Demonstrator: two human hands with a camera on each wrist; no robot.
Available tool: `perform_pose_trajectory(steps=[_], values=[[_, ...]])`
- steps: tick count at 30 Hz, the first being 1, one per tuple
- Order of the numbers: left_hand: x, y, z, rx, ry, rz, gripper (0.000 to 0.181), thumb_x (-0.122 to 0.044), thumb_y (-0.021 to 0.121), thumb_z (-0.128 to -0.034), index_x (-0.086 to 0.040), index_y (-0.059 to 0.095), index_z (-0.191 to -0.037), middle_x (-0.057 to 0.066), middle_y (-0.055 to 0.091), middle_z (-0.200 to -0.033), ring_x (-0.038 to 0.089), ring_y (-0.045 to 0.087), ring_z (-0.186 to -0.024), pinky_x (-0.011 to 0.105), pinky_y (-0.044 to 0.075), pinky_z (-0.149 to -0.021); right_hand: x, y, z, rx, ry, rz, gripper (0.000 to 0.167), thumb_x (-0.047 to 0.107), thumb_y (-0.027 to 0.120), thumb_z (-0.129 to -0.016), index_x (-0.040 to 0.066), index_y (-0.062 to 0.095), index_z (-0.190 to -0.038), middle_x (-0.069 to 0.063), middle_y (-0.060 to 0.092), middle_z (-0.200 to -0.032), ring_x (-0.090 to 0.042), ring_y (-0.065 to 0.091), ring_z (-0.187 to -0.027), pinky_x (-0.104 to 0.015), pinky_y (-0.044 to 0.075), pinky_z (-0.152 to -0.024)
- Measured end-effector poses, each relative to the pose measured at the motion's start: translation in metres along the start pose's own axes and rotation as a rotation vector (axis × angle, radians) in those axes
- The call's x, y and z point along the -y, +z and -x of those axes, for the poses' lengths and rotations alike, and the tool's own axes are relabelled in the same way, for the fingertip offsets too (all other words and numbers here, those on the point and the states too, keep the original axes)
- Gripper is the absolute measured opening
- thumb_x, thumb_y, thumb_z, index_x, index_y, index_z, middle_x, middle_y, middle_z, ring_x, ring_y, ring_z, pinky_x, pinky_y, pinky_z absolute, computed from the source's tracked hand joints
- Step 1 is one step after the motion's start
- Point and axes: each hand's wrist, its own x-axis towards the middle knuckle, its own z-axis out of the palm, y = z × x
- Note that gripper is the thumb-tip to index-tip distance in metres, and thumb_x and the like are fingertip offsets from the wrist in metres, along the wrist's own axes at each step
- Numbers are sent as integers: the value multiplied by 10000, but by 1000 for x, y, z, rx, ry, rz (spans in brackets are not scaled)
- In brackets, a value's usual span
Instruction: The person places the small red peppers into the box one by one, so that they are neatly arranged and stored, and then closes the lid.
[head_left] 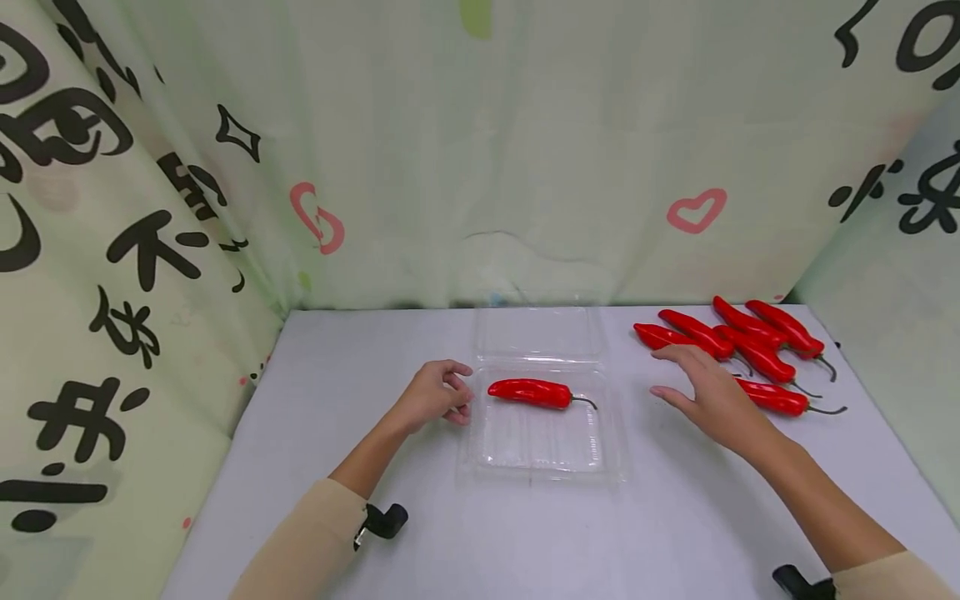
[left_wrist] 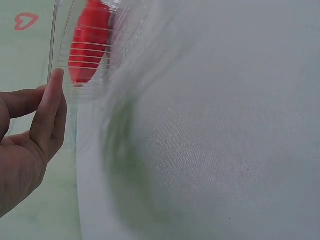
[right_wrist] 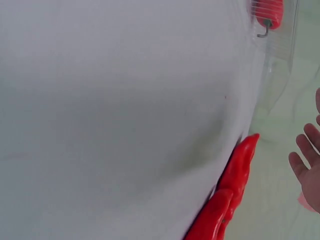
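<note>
A clear plastic clamshell box (head_left: pixel 540 442) lies on the table with its lid (head_left: pixel 540 335) laid back behind it. One red chili pepper (head_left: pixel 529 393) rests inside, its stem pointing right. At the box's left edge my left hand (head_left: pixel 437 392) pinches the rim between thumb and fingers, seen closer in the left wrist view (left_wrist: pixel 35 125). On the right, my right hand (head_left: pixel 712 400) hovers with fingers spread and nothing in its grasp, partly covering a group of red chili peppers (head_left: pixel 757 354). The right wrist view shows two of these peppers (right_wrist: pixel 237 170) near the hand.
The white table (head_left: pixel 360 350) meets a pale printed curtain (head_left: pixel 420 208) along its back edge, with more curtain on the left and right sides. Black wrist-camera mounts (head_left: pixel 386 521) stick out from both sleeves.
</note>
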Motion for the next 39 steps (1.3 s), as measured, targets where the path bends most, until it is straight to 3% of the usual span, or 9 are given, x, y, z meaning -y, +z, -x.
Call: perform_pose_trajectory(steps=[10,16,24,33,39], values=[[0,4,-1,10,10,-22,421,-16,700,-956,-4,581,-1360,143,652,-959,190,713,-654,291,637,-631,-37,-15,23,-13,47,14,715,120,899,-777,18,552,-1393,-243,588,-1325,-457,527,-1210,-680,576,-842],[1,2,0,14,25,-1,433,4,703,-946,20,574,-1360,149,651,-967,181,711,-657,305,643,-628,-52,-26,28,6,118,36,711,147,893,-790,1,540,-1390,-299,561,-1325,-504,499,-1196,-702,572,-808],[-1,-1,3,15,30,6,440,20,706,-939,33,571,-1358,151,660,-956,176,706,-647,312,645,-626,-75,-38,32,82,200,73,670,168,831,-863,-14,528,-1432,-359,512,-1379,-574,448,-1221,-749,528,-844],[-1,-2,1,9,29,2,436,11,694,-947,28,569,-1364,147,663,-952,183,708,-655,312,645,-630,-96,-53,29,220,247,101,614,140,780,-902,-97,514,-1402,-404,507,-1331,-595,451,-1187,-673,584,-826],[-1,-1,1,19,24,2,432,7,692,-949,25,568,-1363,146,663,-948,185,708,-654,305,643,-630,-105,-56,32,258,248,109,592,116,793,-882,-106,544,-1371,-406,548,-1277,-592,484,-1153,-623,612,-797]])
